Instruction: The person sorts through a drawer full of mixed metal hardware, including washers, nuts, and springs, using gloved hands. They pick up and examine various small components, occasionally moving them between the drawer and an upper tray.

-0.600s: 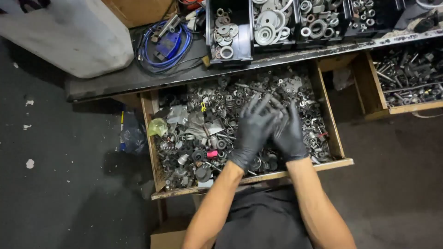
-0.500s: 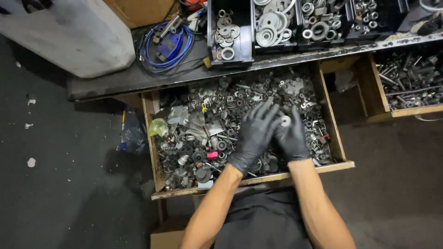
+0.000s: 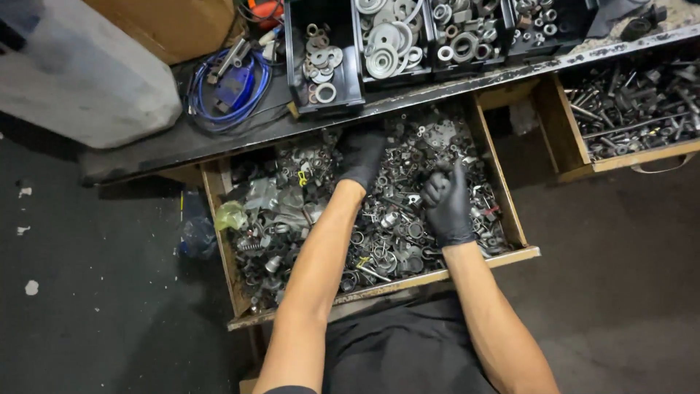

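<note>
An open wooden drawer (image 3: 519, 219) under the workbench is packed with loose metal hardware (image 3: 397, 222): washers, nuts, springs and rings. My left hand (image 3: 362, 155), in a black glove, reaches to the back of the drawer, just under the bench edge. Its fingers point down into the parts and are lost in shadow. My right hand (image 3: 446, 204), also gloved, hovers over the right middle of the drawer with its fingers curled into a fist. Whether anything lies inside the fist is hidden.
Black bins of washers (image 3: 321, 62) and rings (image 3: 390, 40) stand on the dark bench top (image 3: 182, 142), next to a blue coiled cable (image 3: 226, 87). A second open drawer of bolts (image 3: 634, 109) is at the right. A white container (image 3: 80, 80) stands at the left.
The hands were together over the drawer's middle with a washer between them. The left hand has stretched away to the back of the drawer. The right hand has closed into a fist.
</note>
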